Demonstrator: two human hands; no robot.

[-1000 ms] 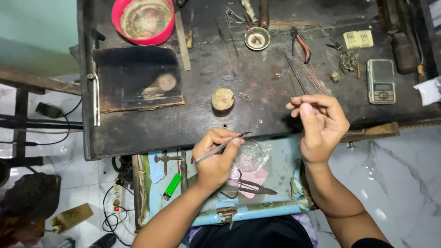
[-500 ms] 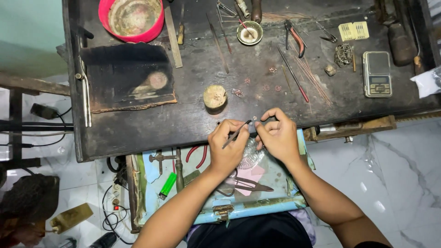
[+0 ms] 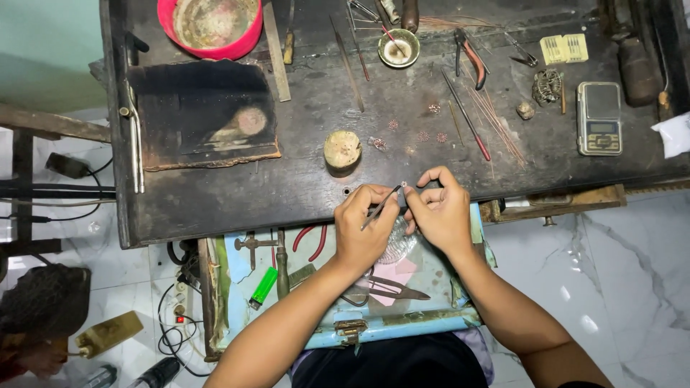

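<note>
My left hand (image 3: 363, 228) grips thin metal tweezers (image 3: 381, 206) whose tips point up and right to a tiny metal piece (image 3: 405, 185). My right hand (image 3: 440, 210) pinches that tiny piece between thumb and forefinger. Both hands meet at the front edge of the dark workbench (image 3: 302, 179), above an open blue drawer (image 3: 402, 316). A small round wooden block (image 3: 342, 151) stands just behind my left hand. Several tiny copper ornaments (image 3: 420, 133) lie scattered on the bench beyond my hands.
A charred board (image 3: 201, 115) and a red bowl (image 3: 212, 25) sit at the left rear. Red-handled pliers (image 3: 471, 57), copper wires (image 3: 492, 118), a small dish (image 3: 399, 49) and a pocket scale (image 3: 599, 117) lie to the right. The drawer holds a green lighter (image 3: 264, 287), pliers and scissors.
My right hand came down and left from over the bench to meet my left hand. The tweezers now touch the tiny piece that my right fingers pinch.
</note>
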